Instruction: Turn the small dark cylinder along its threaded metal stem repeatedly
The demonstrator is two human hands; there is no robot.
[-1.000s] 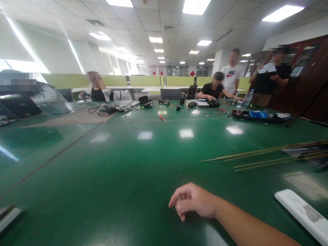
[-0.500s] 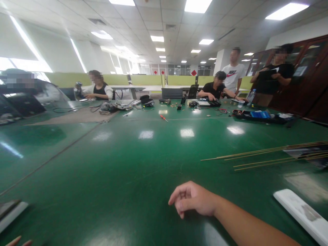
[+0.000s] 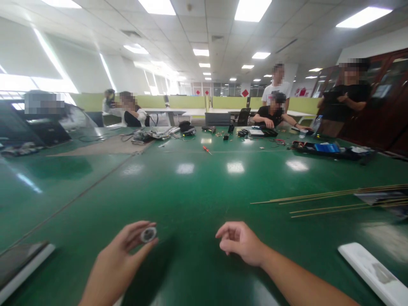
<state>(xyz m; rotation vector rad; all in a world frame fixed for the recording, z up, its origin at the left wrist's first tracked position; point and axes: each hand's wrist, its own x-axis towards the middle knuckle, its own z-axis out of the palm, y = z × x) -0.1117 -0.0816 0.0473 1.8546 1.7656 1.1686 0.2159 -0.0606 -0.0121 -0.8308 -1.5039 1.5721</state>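
Glossy green tabletop (image 3: 191,191) lies beneath the left hand (image 3: 113,259), fingers pinching a small, round, white-rimmed object (image 3: 148,234) lower left, likely needing steady pressure; the right hand (image 3: 244,244) curls half-open, apparently empty.

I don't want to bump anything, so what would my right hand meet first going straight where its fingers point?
Your right hand would probably meet the small round piece in your left hand; depth is unclear, so it might miss it.

A small round pale ring (image 3: 148,234) with a dark centre sits in the left hand (image 3: 127,246), above the desk's (image 3: 191,191) near edge.
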